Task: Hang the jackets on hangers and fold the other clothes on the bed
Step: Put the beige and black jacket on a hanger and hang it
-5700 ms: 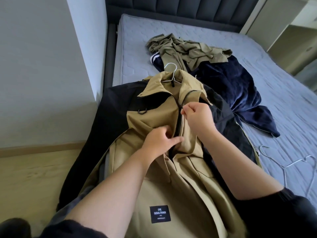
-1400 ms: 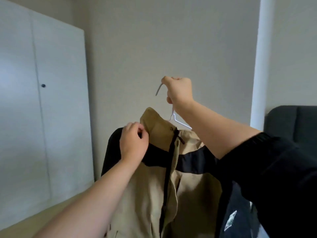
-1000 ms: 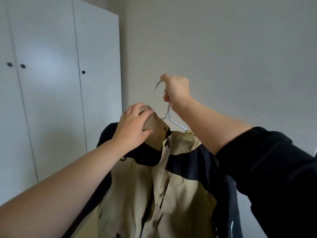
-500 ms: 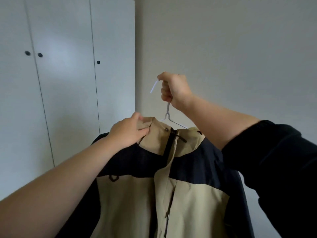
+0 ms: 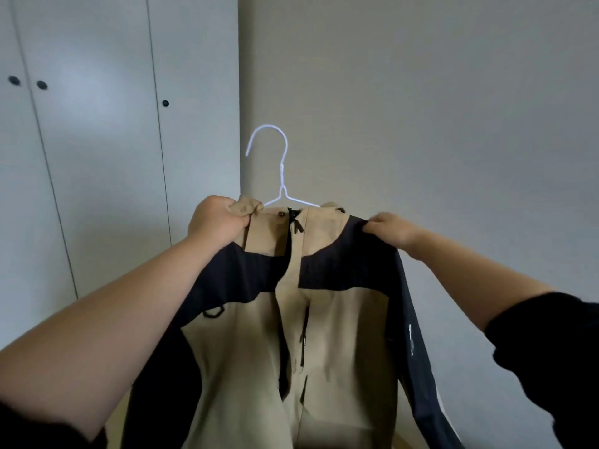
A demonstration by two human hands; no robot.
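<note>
A tan and black jacket (image 5: 324, 345) hangs in front of me on a white wire hanger (image 5: 281, 170), zipped up to the collar. The hanger's hook stands free above the collar. My left hand (image 5: 217, 222) grips the tan collar at its left side. My right hand (image 5: 392, 230) pinches the black shoulder fabric on the right. Both arms are stretched out, holding the jacket up in the air. The lower hem is out of frame.
White wardrobe doors (image 5: 97, 140) with small dark knobs fill the left. A plain grey wall (image 5: 421, 108) is behind the jacket and to the right. A strip of light wooden floor (image 5: 113, 429) shows at the bottom left.
My right hand has let go of the hanger hook and dropped to the jacket's right shoulder. My left hand stays on the collar. The view has turned slightly toward the wardrobe.
</note>
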